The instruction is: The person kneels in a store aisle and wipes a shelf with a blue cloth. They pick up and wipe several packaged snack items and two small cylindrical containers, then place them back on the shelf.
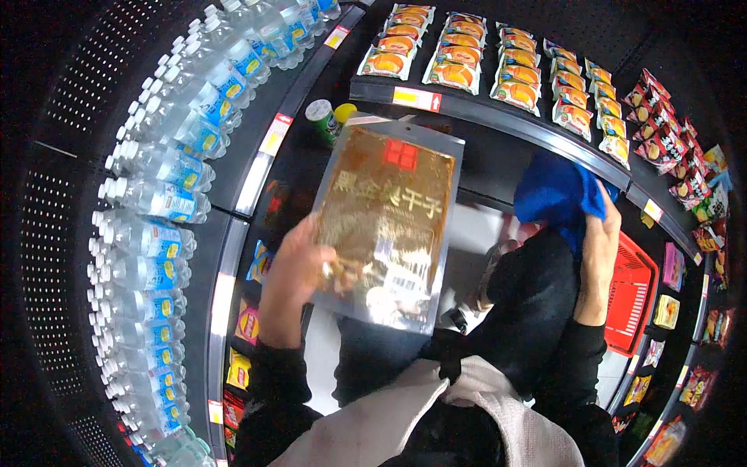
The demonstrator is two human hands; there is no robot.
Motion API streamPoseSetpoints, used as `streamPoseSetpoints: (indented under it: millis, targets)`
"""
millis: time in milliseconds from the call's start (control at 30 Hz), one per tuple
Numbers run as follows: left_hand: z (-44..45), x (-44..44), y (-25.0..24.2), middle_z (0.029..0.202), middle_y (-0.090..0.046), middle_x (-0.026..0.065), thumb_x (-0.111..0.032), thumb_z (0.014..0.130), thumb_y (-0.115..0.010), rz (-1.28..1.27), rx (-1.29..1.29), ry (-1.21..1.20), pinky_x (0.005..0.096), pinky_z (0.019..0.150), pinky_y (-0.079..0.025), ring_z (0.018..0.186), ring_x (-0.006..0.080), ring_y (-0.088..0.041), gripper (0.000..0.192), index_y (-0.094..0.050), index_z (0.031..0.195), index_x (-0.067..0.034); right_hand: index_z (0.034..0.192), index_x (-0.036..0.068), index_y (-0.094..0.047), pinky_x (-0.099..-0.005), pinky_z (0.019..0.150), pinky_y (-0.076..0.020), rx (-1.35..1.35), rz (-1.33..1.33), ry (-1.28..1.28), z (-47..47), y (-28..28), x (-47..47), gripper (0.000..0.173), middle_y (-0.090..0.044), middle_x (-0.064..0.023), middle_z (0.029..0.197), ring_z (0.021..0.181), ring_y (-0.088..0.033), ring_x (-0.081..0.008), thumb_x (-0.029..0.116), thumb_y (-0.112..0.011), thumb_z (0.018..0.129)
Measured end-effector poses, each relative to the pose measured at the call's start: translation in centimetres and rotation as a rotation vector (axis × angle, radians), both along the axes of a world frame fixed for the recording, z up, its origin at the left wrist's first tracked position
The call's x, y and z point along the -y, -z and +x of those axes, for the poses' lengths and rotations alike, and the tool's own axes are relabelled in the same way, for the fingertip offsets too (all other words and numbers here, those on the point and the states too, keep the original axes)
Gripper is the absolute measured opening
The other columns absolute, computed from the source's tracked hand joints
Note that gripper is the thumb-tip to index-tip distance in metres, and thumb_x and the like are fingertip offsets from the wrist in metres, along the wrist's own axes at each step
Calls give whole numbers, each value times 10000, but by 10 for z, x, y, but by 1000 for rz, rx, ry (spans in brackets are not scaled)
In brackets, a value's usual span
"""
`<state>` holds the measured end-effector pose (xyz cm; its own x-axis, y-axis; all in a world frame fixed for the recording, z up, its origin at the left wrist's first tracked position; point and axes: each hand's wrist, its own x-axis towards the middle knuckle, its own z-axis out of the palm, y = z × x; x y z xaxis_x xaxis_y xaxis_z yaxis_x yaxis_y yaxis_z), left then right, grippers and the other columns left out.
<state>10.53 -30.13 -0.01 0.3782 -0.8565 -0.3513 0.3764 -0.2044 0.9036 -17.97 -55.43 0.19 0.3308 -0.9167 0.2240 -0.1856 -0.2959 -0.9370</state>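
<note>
In my left hand (295,274) is a flat, clear plastic packet (385,233) with a gold-brown front, a red square mark and printed writing. My fingers grip its left edge, and light glares off its lower half. My right hand (601,251) grasps a bunched blue cloth (548,190) over my bent knee, just under the front edge of the shelf with bread. Behind the packet's top edge stand a green canister with a white lid (321,117) and a yellow round lid (345,111).
Rows of water bottles (163,257) line the left shelf. Packaged breads (458,76) and red snack bags (662,143) fill the upper shelf, whose metal front edge (496,119) curves close above my right hand. A red plastic basket (627,298) stands on the floor at right.
</note>
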Motion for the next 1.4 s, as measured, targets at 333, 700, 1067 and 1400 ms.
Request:
streamPoseSetpoints:
  millis: [333, 700, 1067, 1400]
  targets:
    - [-33, -37, 22, 1135, -589, 94, -38, 885, -563, -114, -8, -59, 260, 848, -483, 991, 134, -584, 419, -424, 1278, -8, 1232, 65, -558, -457, 1050, -349, -64, -482, -821, 79, 22, -143, 510, -495, -129, 1350, 1265, -446, -322, 36, -565, 723]
    - [-30, -33, 21, 1171, -597, 89, -38, 903, -565, -74, 51, -68, 263, 879, -463, 1012, 118, -582, 460, -420, 1338, -15, 1294, 63, -491, -496, 1124, -215, -162, -566, -663, 143, 39, -101, 738, -428, -135, 1406, 1351, -332, -311, -138, -497, 585]
    - [-37, -36, 41, 1164, -590, 94, -17, 903, -526, -216, -76, -288, 304, 887, -485, 1031, 152, -582, 377, -472, 1277, -23, 1231, 49, -539, -484, 1099, -263, -166, -692, -827, 171, 19, -145, 604, -508, -133, 1328, 1293, -415, -287, -28, -572, 633]
    - [-45, -33, 40, 1166, -582, 94, -37, 896, -532, -287, -228, -295, 298, 836, -499, 1023, 183, -591, 443, -430, 1327, -26, 1236, 51, -549, -501, 1108, -218, -178, -399, -1023, 51, 27, -152, 496, -494, -119, 1359, 1328, -389, -286, 17, -519, 742]
